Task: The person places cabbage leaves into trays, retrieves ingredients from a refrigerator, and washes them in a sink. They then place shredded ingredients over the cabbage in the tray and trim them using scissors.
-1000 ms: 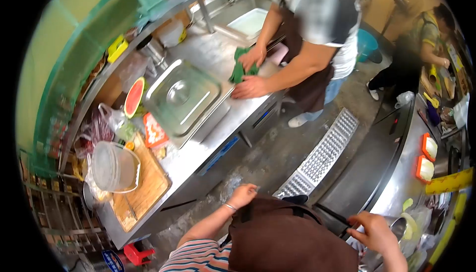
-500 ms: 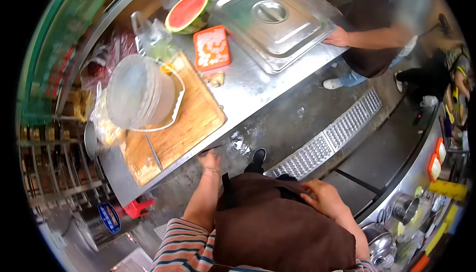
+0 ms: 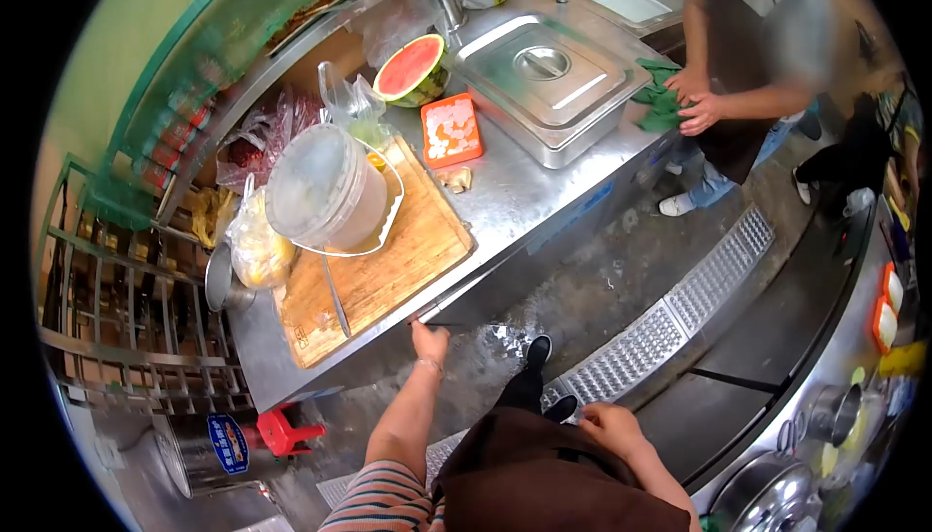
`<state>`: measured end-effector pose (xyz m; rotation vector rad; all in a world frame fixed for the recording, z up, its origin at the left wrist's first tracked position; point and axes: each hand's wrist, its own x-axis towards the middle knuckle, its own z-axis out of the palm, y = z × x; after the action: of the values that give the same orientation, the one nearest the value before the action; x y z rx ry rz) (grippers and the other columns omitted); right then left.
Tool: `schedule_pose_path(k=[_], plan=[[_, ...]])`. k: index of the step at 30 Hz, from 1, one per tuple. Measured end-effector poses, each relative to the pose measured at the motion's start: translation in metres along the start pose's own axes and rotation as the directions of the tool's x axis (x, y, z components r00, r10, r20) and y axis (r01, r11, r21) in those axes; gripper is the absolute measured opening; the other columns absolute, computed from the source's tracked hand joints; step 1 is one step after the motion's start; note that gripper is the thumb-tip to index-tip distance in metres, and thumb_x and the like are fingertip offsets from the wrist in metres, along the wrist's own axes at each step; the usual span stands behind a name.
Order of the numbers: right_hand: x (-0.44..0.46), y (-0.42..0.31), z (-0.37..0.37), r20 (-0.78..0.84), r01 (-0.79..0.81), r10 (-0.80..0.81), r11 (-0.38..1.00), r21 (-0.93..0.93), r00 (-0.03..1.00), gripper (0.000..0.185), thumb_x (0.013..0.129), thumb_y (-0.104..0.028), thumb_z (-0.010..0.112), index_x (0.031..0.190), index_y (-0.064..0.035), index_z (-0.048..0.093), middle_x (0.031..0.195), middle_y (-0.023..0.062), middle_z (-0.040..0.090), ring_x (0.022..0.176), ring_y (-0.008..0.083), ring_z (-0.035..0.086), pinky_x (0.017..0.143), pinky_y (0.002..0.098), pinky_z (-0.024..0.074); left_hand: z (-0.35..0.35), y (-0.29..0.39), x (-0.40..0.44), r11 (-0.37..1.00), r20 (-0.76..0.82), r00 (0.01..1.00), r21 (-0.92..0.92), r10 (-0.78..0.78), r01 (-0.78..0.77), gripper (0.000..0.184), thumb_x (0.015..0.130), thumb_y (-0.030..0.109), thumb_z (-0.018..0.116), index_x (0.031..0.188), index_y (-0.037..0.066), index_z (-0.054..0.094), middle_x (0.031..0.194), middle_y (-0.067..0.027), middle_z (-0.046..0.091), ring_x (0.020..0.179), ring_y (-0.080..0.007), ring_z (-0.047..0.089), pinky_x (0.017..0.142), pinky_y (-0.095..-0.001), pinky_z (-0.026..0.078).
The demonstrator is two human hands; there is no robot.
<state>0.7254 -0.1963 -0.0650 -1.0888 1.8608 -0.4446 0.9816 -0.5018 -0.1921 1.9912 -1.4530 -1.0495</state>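
My left hand [image 3: 430,341] is closed at the front edge of the steel counter [image 3: 254,377], just below the cutting board. A thin dark edge shows beside its fingers; what it grips I cannot make out. My right hand [image 3: 614,427] hangs beside my brown apron [image 3: 544,479], its fingers loosely curled, with nothing visible in it. On the wooden cutting board [image 3: 413,255] stand a cloudy plastic bucket [image 3: 325,187] with a white handle and, nearer the front, a knife [image 3: 335,297]. A bag of yellow pieces [image 3: 260,246] leans beside the bucket.
Further along the counter are a cut watermelon [image 3: 412,68], an orange tray [image 3: 451,131], ginger [image 3: 456,180] and a lidded steel pan [image 3: 544,76]. Across from me a person holds a green cloth [image 3: 658,95]. A metal drain grate [image 3: 670,318] crosses the wet floor; a red stool [image 3: 283,430] stands lower left.
My left hand has reached forward to the counter's edge. My right hand has moved off the apron front. The co-worker's hands now meet at the green cloth beside the pan. The view has shifted.
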Motion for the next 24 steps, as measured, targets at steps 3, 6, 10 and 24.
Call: schedule_pose_path(k=[3,6,10,24], plan=[[0.02,0.005,0.033,-0.101,0.052,-0.02,0.946,0.321,0.995,0.041,0.083,-0.032,0.066,0.113,-0.0045,0.061,0.102,0.0153,0.066,0.091,0.0274,0.065,0.078,0.037,0.0504,-0.007,0.008,-0.098,0.981,0.206,0.966,0.082,0.154,-0.174,0.056,0.069,0.001,0.056,0.122,-0.005,0.042,0.113,-0.0249,0.056,0.106,-0.0369,0.056,0.093,-0.0386,0.043],[0.027,-0.005,0.042,-0.304,0.092,0.046,0.901,0.425,0.951,0.064,0.083,-0.036,0.067,0.128,0.0042,0.046,0.124,0.0244,0.053,0.114,0.0345,0.054,0.095,0.0384,0.0438,-0.039,0.018,-0.178,0.926,0.797,0.597,0.29,-0.094,-0.241,0.043,0.074,0.009,0.066,0.114,-0.002,0.054,0.118,-0.0198,0.056,0.106,-0.0309,0.058,0.088,-0.0385,0.048],[0.024,-0.004,0.05,-0.398,0.048,0.175,0.869,0.492,0.901,0.084,0.08,-0.042,0.068,0.136,0.0088,0.031,0.136,0.0318,0.037,0.129,0.0404,0.037,0.107,0.0414,0.0311,-0.081,0.075,-0.164,0.437,0.744,0.394,0.152,0.54,-0.886,0.035,0.078,0.015,0.065,0.112,0.007,0.059,0.122,-0.016,0.055,0.11,-0.0341,0.054,0.094,-0.0399,0.045],[0.032,0.169,-0.025,-0.931,-0.63,-0.014,0.732,-0.258,0.365,0.048,0.092,-0.028,0.053,0.136,-0.0109,0.044,0.128,0.0138,0.052,0.115,0.0295,0.052,0.101,0.0403,0.0368,-0.061,0.172,0.029,-0.41,0.842,-0.072,0.183,0.534,-0.893,0.07,0.077,0.01,0.066,0.14,0.007,0.035,0.146,-0.0261,0.024,0.135,-0.0463,0.023,0.11,-0.0532,0.021]])
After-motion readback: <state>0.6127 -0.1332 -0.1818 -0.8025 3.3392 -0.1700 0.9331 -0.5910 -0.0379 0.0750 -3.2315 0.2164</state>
